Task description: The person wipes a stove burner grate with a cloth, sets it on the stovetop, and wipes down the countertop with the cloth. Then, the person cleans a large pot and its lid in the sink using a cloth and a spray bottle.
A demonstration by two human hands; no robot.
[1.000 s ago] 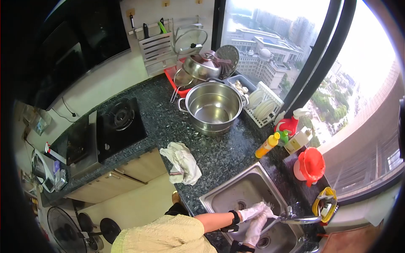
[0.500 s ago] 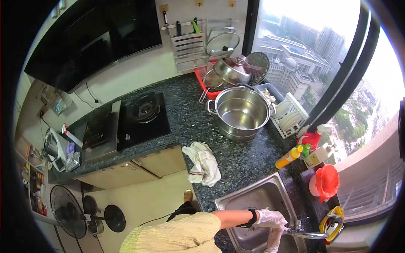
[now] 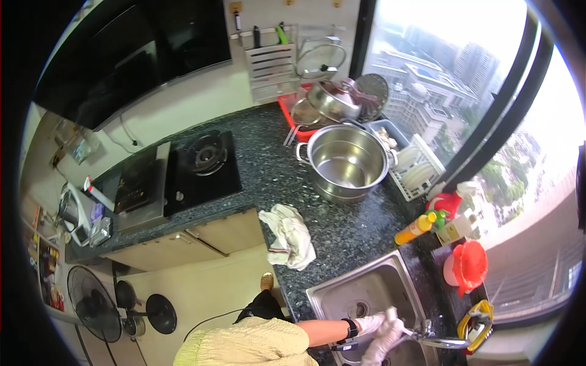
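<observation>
Both hands wear thin whitish gloves and meet over the steel sink (image 3: 326, 297), beside the tap (image 3: 445, 343). My left hand (image 3: 370, 323) reaches in from the left, with its fingers hidden behind the other hand. Touching it, my right hand (image 3: 384, 343) comes up from the bottom edge, its fingers blurred and overlapping the left. No held object can be made out in either. Above the sink, a crumpled white cloth (image 3: 290, 236) lies at the counter's edge.
On the dark counter (image 3: 268, 158) stand a large steel pot (image 3: 347, 160), a white dish rack (image 3: 417, 171), a yellow bottle (image 3: 416, 228) and a red-lined bin (image 3: 466, 266). A stove (image 3: 204, 171) is at left. A yellow basket (image 3: 475, 326) sits beyond the tap.
The view first swung so the scene shifted right, then settled slightly back left. Both hands have stayed together near the tap, changing their overlap.
</observation>
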